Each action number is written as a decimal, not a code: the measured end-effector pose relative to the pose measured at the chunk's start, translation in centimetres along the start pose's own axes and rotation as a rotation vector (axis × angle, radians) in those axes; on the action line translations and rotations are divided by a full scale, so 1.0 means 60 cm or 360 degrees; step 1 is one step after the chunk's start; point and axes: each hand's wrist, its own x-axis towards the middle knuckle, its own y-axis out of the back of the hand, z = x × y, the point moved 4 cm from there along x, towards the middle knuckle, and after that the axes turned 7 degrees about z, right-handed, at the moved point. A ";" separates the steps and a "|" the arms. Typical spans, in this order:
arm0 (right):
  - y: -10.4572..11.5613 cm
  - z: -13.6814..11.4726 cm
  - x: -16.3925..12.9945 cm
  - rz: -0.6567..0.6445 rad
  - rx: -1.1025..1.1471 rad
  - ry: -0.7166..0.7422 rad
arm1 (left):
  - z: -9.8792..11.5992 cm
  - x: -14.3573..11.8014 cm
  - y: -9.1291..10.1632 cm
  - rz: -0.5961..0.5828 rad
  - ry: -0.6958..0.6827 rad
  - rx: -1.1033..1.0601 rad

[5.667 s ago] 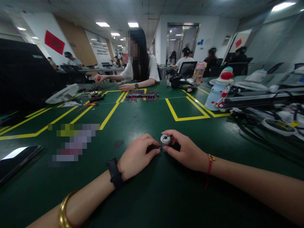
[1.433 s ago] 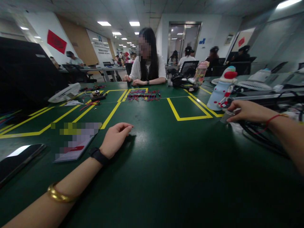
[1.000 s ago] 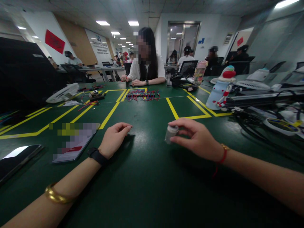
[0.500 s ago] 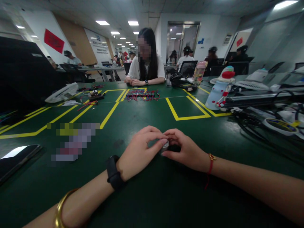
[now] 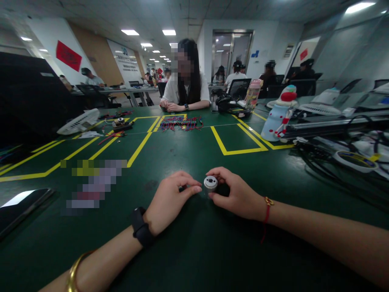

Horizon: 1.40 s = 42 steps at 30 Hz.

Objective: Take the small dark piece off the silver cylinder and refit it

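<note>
The right hand (image 5: 235,194) pinches a small silver cylinder (image 5: 210,184) standing on the green tabletop (image 5: 194,251), near centre. The left hand (image 5: 170,198), fingers curled, holds something small and dark just left of it. A phone (image 5: 21,207) lies far left, cables (image 5: 331,166) to the right.

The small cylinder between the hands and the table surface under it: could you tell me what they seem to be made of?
Small cylinder: probably metal, with a silvery, slightly shiny end face with dark holes in it; the right hand holds it in its grip.
Table: a dark green, smooth mat-like surface, perhaps rubber or vinyl, with dull sheen and yellow tape lines.
</note>
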 end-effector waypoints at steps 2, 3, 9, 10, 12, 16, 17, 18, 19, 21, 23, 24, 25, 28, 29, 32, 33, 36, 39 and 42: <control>0.000 0.002 0.000 -0.0004 0.0002 -0.0012 | -0.010 -0.006 -0.016 -0.0075 0.0017 0.0033; 0.000 0.002 0.000 -0.0006 0.0001 -0.0013 | -0.012 -0.007 -0.022 -0.0091 0.0018 0.0052; -0.002 -0.004 -0.004 -0.0003 -0.0024 0.0052 | -0.014 -0.005 -0.020 -0.0075 0.0056 0.0042; 0.002 -0.004 -0.003 0.0011 -0.0041 0.0056 | -0.018 -0.003 -0.011 -0.0036 0.0099 0.0031; 0.022 0.000 0.004 0.0085 -0.0088 0.0033 | -0.031 0.003 0.010 0.0056 0.0214 0.0014; 0.110 0.041 0.029 0.0412 -0.0342 -0.0234 | -0.072 0.019 0.050 0.0210 0.0361 0.0007; 0.139 0.058 0.034 0.0512 -0.0466 -0.0323 | -0.083 0.024 0.058 0.0259 0.0394 -0.0011; 0.168 0.076 0.038 0.0609 -0.0606 -0.0408 | -0.095 0.027 0.063 0.0303 0.0429 -0.0041; 0.195 0.095 0.039 0.0700 -0.0751 -0.0483 | -0.105 0.030 0.066 0.0336 0.0464 -0.0083; 0.242 0.133 0.037 0.0824 -0.1005 -0.0605 | -0.121 0.032 0.066 0.0385 0.0517 -0.0186; 0.276 0.166 0.029 0.0859 -0.1177 -0.0719 | -0.129 0.032 0.063 0.0402 0.0534 -0.0277; 0.290 0.178 0.024 0.0854 -0.1249 -0.0774 | -0.130 0.032 0.062 0.0401 0.0535 -0.0309; 0.303 0.188 0.020 0.0851 -0.1316 -0.0826 | -0.130 0.031 0.061 0.0397 0.0530 -0.0333; 0.338 0.203 0.010 0.0856 -0.1446 -0.0963 | -0.126 0.031 0.060 0.0408 0.0509 -0.0370; 0.350 0.206 0.008 0.0857 -0.1463 -0.1001 | -0.125 0.032 0.061 0.0420 0.0507 -0.0364; 0.378 0.217 0.002 0.0836 -0.1484 -0.1118 | -0.125 0.034 0.061 0.0425 0.0508 -0.0312; 0.385 0.220 -0.001 0.0825 -0.1483 -0.1160 | -0.126 0.035 0.061 0.0420 0.0505 -0.0297; 0.387 0.211 -0.003 0.0874 -0.1614 -0.1143 | -0.130 0.036 0.059 0.0413 0.0487 -0.0275; 0.343 0.161 0.007 0.1026 -0.1874 -0.0684 | -0.135 0.035 0.058 0.0409 0.0496 -0.0267; 0.238 0.095 0.024 0.0820 -0.1598 -0.0121 | -0.137 0.035 0.058 0.0406 0.0495 -0.0260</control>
